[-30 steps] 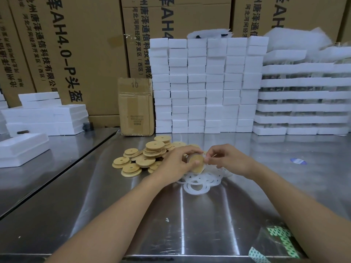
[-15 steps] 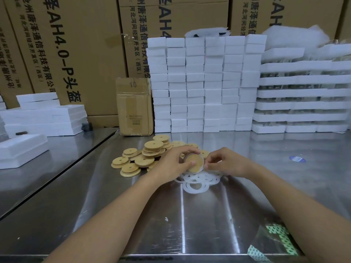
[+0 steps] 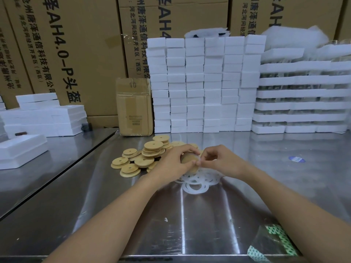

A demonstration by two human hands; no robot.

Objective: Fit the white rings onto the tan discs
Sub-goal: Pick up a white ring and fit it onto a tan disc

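My left hand (image 3: pixel 173 162) grips one tan disc (image 3: pixel 189 161) upright above the table, fingers curled over its top and bottom edge. My right hand (image 3: pixel 221 161) pinches at the disc's right rim, where a thin white ring edge shows; the ring is mostly hidden by my fingers. A pile of loose tan discs (image 3: pixel 144 158), each with a centre hole, lies to the left of my hands. A heap of white rings (image 3: pixel 196 184) lies on the steel table directly under and in front of my hands.
The steel table (image 3: pixel 190 224) carries a small cardboard box (image 3: pixel 134 107), stacked white foam blocks (image 3: pixel 205 84) and foam trays (image 3: pixel 302 97) at the back. White foam pieces (image 3: pixel 43 116) sit left. A blue sticker (image 3: pixel 296 159) lies right; a clear green-printed bag (image 3: pixel 273 242) lies near the front edge.
The disc has turned in my left hand, from face toward me to more tilted. My right fingers have shifted along its right rim. Both hands stay in the same spot.
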